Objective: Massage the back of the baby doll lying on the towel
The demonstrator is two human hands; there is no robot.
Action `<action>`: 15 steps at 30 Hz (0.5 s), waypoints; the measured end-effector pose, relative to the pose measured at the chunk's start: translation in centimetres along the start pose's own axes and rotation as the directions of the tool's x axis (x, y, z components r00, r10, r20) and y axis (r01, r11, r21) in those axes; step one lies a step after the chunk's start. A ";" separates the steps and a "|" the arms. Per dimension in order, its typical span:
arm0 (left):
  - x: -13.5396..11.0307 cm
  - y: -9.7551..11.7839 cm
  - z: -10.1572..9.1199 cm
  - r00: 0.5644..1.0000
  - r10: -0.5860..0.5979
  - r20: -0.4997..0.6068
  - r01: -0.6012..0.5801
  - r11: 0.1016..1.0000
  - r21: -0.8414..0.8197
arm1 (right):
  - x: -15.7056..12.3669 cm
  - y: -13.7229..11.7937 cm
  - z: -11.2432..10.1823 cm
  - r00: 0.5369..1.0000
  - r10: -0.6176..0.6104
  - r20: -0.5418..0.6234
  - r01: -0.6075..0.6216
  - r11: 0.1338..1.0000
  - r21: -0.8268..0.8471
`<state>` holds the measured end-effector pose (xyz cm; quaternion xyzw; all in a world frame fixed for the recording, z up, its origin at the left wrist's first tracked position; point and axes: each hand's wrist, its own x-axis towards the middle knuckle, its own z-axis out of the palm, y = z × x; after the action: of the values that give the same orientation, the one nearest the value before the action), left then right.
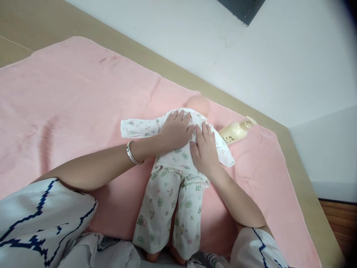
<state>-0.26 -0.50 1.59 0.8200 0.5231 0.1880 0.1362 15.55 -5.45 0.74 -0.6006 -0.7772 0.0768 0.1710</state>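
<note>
A baby doll (pixel 196 105) lies stretched out on a pink blanket, its head away from me and its feet near my lap. It wears a white long-sleeved top (pixel 181 154) and matching trousers (pixel 160 203) with small green and pink prints. On the upper part of the top, my left hand (pixel 177 130) rests flat with its fingers spread. Beside it, my right hand (pixel 205 150) lies on the right side of the top, fingers stretched out. The fingertips of both hands come close together near the middle, where some fabric is bunched. No facial features show on the doll's head.
A pale yellow pump bottle (pixel 235 131) lies on its side by the doll's right-hand sleeve. The pink blanket (pixel 69 96) covers a tan surface (pixel 299 160). A white wall (pixel 195 41) runs along the far side, with a dark panel (pixel 242 9) on it.
</note>
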 end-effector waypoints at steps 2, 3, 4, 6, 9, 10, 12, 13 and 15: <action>0.4 -0.3 0.4 0.999 -0.019 -0.042 0.019 1.000 -0.006 | 0.0 -0.1 0.1 1.000 -0.029 -0.002 0.029 1.000 0.010; 0.5 -0.4 0.6 0.998 -0.026 -0.063 0.025 1.000 -0.008 | 0.3 0.3 0.0 0.999 -0.035 0.000 0.035 0.999 0.025; 0.5 -0.4 0.8 0.996 -0.029 -0.079 0.029 1.000 -0.008 | 0.7 0.8 0.0 1.000 -0.031 0.003 0.031 0.999 0.042; 0.3 -0.2 1.1 0.994 -0.027 -0.103 0.027 1.000 -0.004 | 1.7 1.9 -0.2 1.000 -0.006 -0.001 0.006 0.998 0.064; 0.2 -0.1 1.2 0.993 -0.017 -0.116 0.017 1.000 0.002 | 2.6 2.9 -0.3 0.999 0.017 -0.041 -0.015 0.998 0.063; 0.2 -0.1 1.1 0.993 -0.015 -0.119 0.016 1.000 0.002 | 2.6 3.0 -0.2 0.999 0.015 -0.049 -0.012 0.998 0.059; 0.2 -0.1 1.0 0.992 -0.013 -0.122 0.013 1.000 0.000 | 2.6 3.0 -0.1 0.998 0.007 -0.056 -0.004 0.998 0.056; 0.2 -0.1 1.0 0.993 -0.014 -0.121 0.014 1.000 -0.001 | 2.6 3.0 -0.1 0.998 0.004 -0.055 -0.001 0.998 0.057; 0.1 0.0 0.9 0.994 -0.011 -0.111 0.012 1.000 0.007 | 2.6 3.0 -0.2 0.999 0.000 -0.047 0.003 0.998 0.067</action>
<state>0.19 -0.39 0.81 0.8059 0.5352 0.2306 0.1046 17.81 -2.19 0.40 -0.5957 -0.7704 0.0884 0.2093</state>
